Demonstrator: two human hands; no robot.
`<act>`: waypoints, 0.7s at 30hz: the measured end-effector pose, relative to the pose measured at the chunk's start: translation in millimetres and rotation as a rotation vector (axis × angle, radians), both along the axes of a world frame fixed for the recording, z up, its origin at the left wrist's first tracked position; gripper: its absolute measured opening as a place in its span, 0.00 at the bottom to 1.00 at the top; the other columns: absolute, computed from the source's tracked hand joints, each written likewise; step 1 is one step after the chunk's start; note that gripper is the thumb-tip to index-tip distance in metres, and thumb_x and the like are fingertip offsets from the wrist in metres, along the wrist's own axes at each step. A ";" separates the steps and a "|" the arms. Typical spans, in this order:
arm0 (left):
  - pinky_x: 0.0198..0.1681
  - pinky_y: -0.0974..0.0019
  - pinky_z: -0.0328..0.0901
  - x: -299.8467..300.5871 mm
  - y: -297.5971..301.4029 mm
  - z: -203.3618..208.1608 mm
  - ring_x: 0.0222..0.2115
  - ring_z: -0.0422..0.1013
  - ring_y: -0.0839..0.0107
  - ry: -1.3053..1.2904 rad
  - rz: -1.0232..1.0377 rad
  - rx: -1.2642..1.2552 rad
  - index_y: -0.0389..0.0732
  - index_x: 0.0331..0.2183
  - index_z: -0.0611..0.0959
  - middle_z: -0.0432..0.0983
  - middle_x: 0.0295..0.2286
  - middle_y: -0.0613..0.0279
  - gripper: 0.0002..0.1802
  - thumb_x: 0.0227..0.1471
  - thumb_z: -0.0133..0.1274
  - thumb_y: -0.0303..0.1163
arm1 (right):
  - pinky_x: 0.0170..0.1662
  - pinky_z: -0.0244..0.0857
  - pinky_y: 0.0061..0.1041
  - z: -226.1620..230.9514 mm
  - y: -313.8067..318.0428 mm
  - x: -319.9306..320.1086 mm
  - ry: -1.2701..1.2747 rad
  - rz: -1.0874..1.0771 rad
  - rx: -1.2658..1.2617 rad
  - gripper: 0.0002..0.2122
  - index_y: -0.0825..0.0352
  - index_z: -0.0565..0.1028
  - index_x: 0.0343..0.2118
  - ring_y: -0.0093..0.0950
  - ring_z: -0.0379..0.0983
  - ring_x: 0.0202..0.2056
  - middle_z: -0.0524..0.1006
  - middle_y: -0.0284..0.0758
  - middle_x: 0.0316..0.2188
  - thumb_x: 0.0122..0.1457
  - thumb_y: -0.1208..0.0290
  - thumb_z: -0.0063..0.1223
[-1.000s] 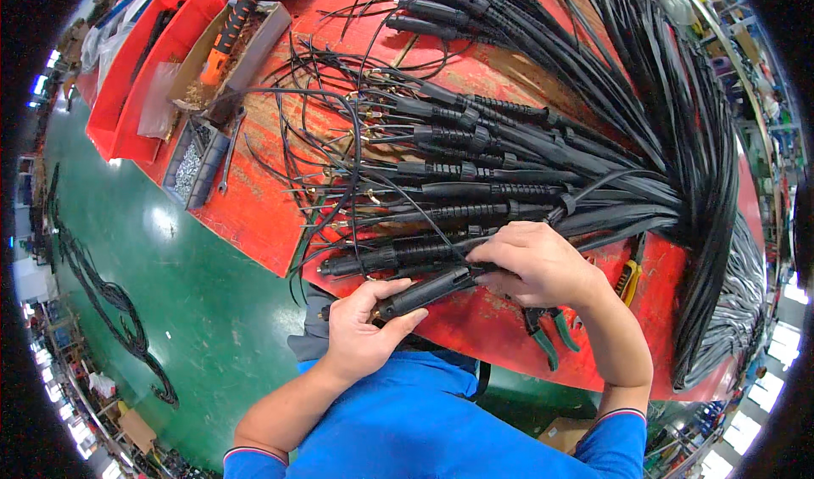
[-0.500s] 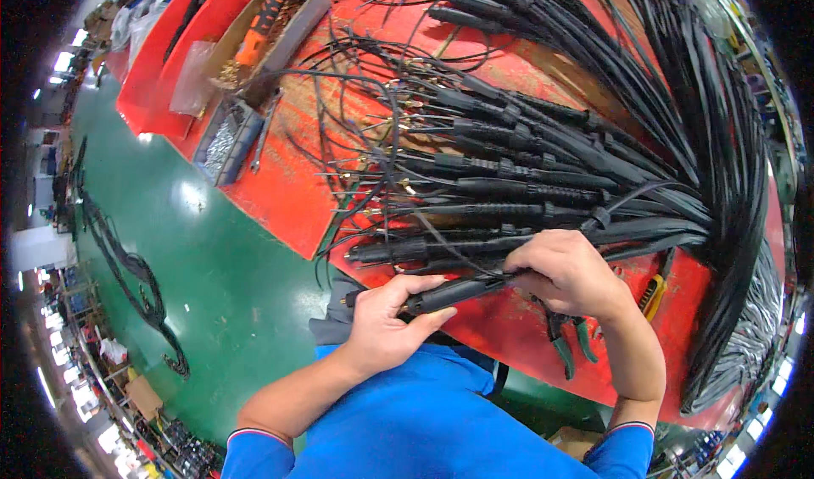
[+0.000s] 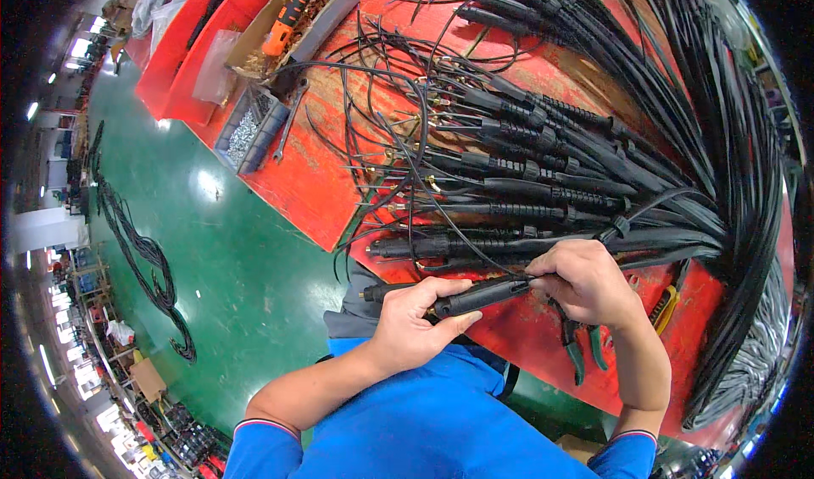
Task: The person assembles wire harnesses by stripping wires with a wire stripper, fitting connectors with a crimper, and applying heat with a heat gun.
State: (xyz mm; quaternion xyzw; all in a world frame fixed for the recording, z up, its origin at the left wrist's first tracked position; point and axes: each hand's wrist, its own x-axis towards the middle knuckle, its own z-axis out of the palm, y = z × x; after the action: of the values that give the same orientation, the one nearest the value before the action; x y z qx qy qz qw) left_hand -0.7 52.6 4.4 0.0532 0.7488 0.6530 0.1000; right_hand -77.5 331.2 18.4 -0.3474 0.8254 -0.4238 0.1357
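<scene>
My left hand (image 3: 415, 322) is closed around a black cable handle (image 3: 492, 292), held level just over the near edge of the red table. Its brass-tipped end sticks out to the left of my fingers. At the handle's right end, my right hand (image 3: 585, 280) pinches with thumb and fingers; a thin black wire runs down to that spot. What exactly lies between those fingertips is hidden. Right behind the hands lies a row of similar black handles (image 3: 475, 246) with ribbed sleeves and bare wire ends. Green-handled pliers (image 3: 574, 360) lie below my right hand.
Thick bundles of black cable (image 3: 746, 165) cover the table's right side. A yellow-handled tool (image 3: 664, 305) lies by my right forearm. At far left stand red bins (image 3: 182, 72), a small screw tray (image 3: 246, 131), a wrench (image 3: 291, 121) and an orange-black screwdriver (image 3: 284, 30) in a box.
The whole view has shifted slightly, so the table and hands appear a little further right. Both hands keep nearly the same hold on the cable handle.
</scene>
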 end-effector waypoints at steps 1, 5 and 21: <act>0.38 0.69 0.75 0.6 -0.2 0.2 0.35 0.80 0.77 -0.034 -0.032 -0.039 0.33 0.46 0.84 0.86 0.35 0.58 0.19 0.51 0.70 0.26 | 0.32 0.69 0.42 0.2 -0.1 0.9 0.033 -0.021 -0.049 0.08 0.67 0.78 0.36 0.45 0.76 0.28 0.78 0.40 0.26 0.54 0.75 0.65; 0.37 0.71 0.74 2.0 -0.4 -1.7 0.33 0.79 0.79 -0.031 -0.018 -0.052 0.33 0.45 0.84 0.86 0.34 0.59 0.20 0.50 0.71 0.25 | 0.33 0.69 0.42 4.4 -2.0 1.4 -0.025 -0.001 0.006 0.08 0.67 0.77 0.37 0.45 0.76 0.29 0.78 0.41 0.27 0.55 0.75 0.64; 0.41 0.65 0.76 -34.7 -8.1 7.1 0.38 0.78 0.71 -0.899 -0.480 0.458 0.35 0.66 0.63 0.78 0.46 0.54 0.31 0.71 0.48 0.40 | 0.31 0.70 0.39 15.7 -4.7 12.6 0.259 0.066 0.114 0.16 0.64 0.79 0.43 0.40 0.77 0.28 0.77 0.37 0.25 0.55 0.62 0.67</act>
State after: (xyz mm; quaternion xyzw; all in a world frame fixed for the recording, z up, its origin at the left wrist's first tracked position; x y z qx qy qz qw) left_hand -35.4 44.5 11.5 -0.0410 0.4383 0.7163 0.5414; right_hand -64.9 326.5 34.1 -0.4180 0.8468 -0.3231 0.0616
